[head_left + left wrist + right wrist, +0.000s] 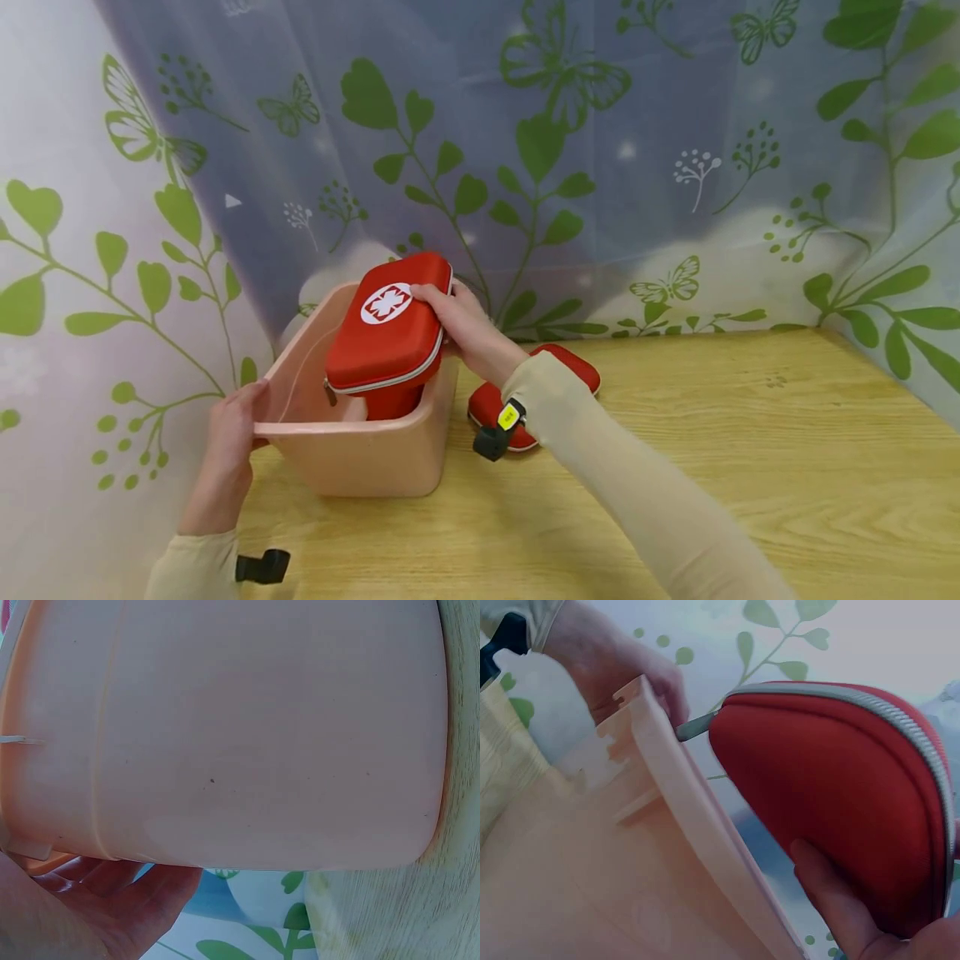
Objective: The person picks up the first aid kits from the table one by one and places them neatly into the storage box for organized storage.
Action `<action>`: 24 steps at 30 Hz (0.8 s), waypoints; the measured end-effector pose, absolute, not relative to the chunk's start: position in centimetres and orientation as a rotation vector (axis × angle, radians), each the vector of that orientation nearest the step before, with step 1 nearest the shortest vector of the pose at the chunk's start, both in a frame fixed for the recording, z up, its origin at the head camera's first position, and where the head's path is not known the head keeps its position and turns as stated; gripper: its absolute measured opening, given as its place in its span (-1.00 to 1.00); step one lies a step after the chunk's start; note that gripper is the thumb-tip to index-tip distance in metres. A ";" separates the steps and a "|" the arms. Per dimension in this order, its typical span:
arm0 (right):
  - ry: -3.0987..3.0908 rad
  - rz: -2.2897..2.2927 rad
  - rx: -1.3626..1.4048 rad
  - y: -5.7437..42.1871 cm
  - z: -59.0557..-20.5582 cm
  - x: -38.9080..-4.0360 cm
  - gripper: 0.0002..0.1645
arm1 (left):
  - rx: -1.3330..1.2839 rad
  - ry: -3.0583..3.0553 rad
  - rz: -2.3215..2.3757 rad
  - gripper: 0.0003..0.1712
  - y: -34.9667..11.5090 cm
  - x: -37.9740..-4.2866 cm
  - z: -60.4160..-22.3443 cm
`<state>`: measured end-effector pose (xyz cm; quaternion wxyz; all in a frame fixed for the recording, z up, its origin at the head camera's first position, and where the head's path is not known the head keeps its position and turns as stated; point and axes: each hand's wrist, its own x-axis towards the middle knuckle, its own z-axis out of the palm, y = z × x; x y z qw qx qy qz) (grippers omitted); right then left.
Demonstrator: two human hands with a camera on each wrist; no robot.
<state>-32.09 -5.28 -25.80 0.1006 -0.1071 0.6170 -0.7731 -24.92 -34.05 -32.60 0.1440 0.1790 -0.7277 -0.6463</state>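
A red zippered first-aid case (390, 350) with a white oval emblem is tilted over the mouth of a pink plastic bin (367, 462). My right hand (467, 321) grips its right side, thumb on top near the emblem; in the right wrist view, a finger (829, 896) lies against the case's underside. Below it, another red item (393, 404) shows inside the bin, mostly hidden. My left hand (228, 437) holds the bin's left rim, and its curled fingers (157, 896) show beside the bin wall in the left wrist view.
Right of the bin, another red case (558, 358) lies on the wooden table (712, 442), partly covered by my right forearm. A patterned curtain (465, 167) hangs behind the table, and a leaf-print sheet (67, 358) stands close at the left.
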 end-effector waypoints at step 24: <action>2.297 -1.846 -0.447 -10.4 -26.6 -32.2 -0.19 | 0.507 -2.089 -1.828 -0.53 -33.8 -24.8 -32.6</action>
